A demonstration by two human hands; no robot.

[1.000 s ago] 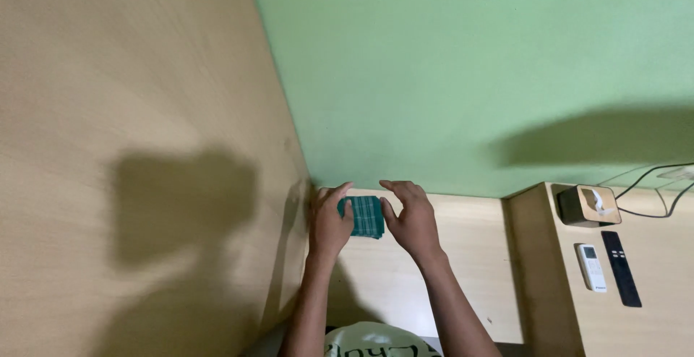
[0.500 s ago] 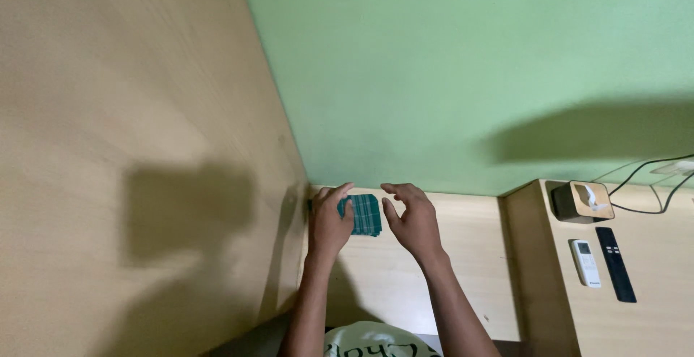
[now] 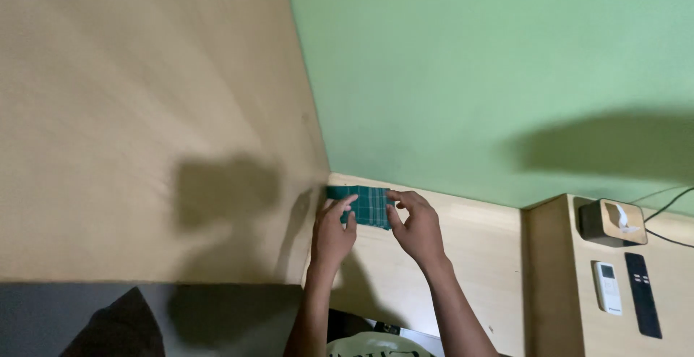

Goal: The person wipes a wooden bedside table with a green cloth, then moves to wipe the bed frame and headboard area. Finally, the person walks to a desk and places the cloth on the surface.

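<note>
Both my hands hold a small folded dark green checked cloth (image 3: 367, 206) against the light wooden surface (image 3: 470, 256), close to the corner where the wooden panel meets the green wall. My left hand (image 3: 334, 233) grips its left side with the thumb on top. My right hand (image 3: 416, 228) pinches its right edge with fingers and thumb. The cloth's lower part is hidden behind my fingers.
A tall wooden panel (image 3: 144, 111) fills the left; a green wall (image 3: 491, 75) rises behind. On a wooden side unit at right stand a tissue box (image 3: 611, 221), a white remote (image 3: 606, 287) and a black remote (image 3: 642, 294). A cable (image 3: 669, 199) runs off right.
The view has swung rightward and downward, so hands and cloth sit more central. The cloth now looks wider, spread out toward the left between my hands.
</note>
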